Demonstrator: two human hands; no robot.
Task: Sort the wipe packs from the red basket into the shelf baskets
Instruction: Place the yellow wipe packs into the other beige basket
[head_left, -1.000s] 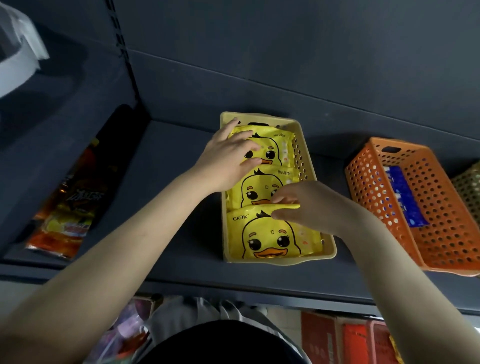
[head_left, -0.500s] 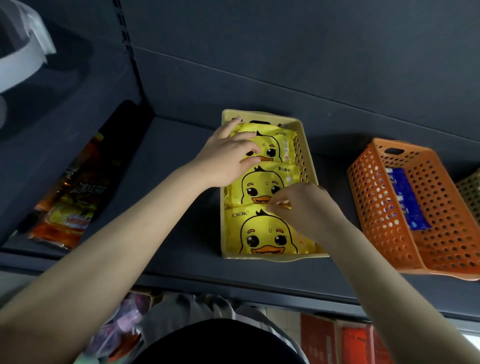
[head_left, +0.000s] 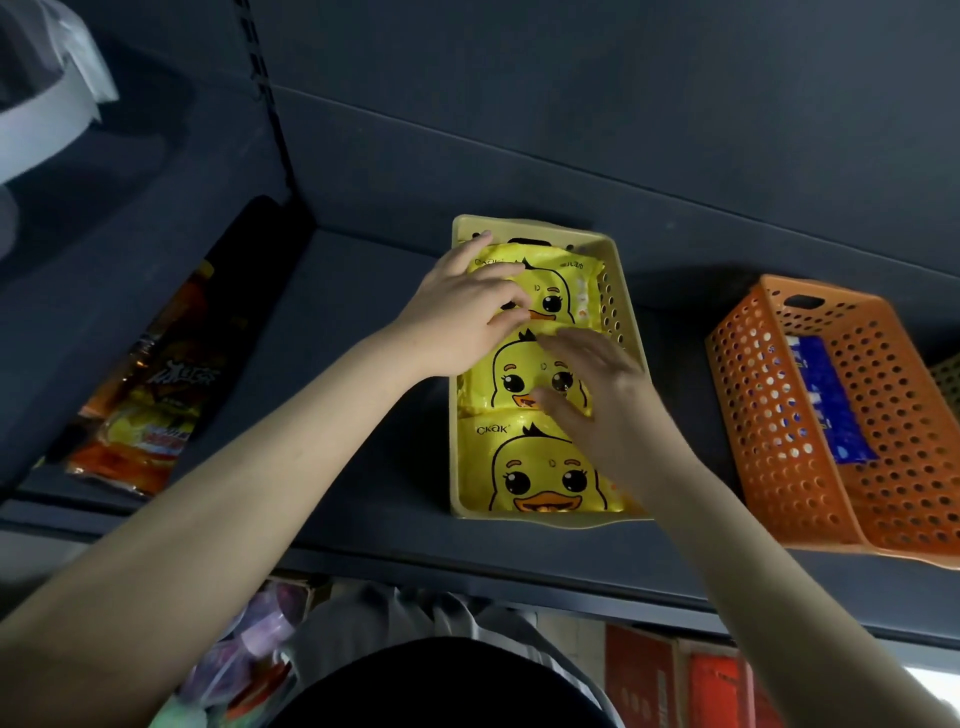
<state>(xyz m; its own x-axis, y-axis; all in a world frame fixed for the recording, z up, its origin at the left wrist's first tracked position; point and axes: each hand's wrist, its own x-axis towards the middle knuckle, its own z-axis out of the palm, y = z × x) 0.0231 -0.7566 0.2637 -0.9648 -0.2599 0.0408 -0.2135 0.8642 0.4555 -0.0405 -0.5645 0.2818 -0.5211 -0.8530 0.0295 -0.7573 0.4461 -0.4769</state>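
Seen from the head camera, a person reaches both bare arms up to a dark shelf (head_left: 363, 364), where a yellow basket (head_left: 519, 519) stands lengthwise, its short end toward the viewer. Three yellow wipe packs printed with a cartoon duck face lie inside it in a single row from far to near, filling it end to end. The left hand (head_left: 457, 317) rests on the far wipe pack (head_left: 566, 291), the index finger stretched toward the basket's far rim while the other fingers bend and close with the thumb on the wrapper near the duck's beak. The right hand (head_left: 608, 400) lies on the middle wipe pack (head_left: 498, 374), fingers straight and spread wide, holding nothing, the wrist crossing the right side of the near wipe pack (head_left: 535, 467). To the right, apart from the yellow basket, an orange basket (head_left: 779, 415) with perforated walls sits on the same shelf, with a blue pack (head_left: 826, 405) lying against its left wall. At left, orange and yellow snack bags (head_left: 150, 415) lie in the neighbouring shelf bay. Red boxes (head_left: 675, 686) show below the shelf edge at the lower right.
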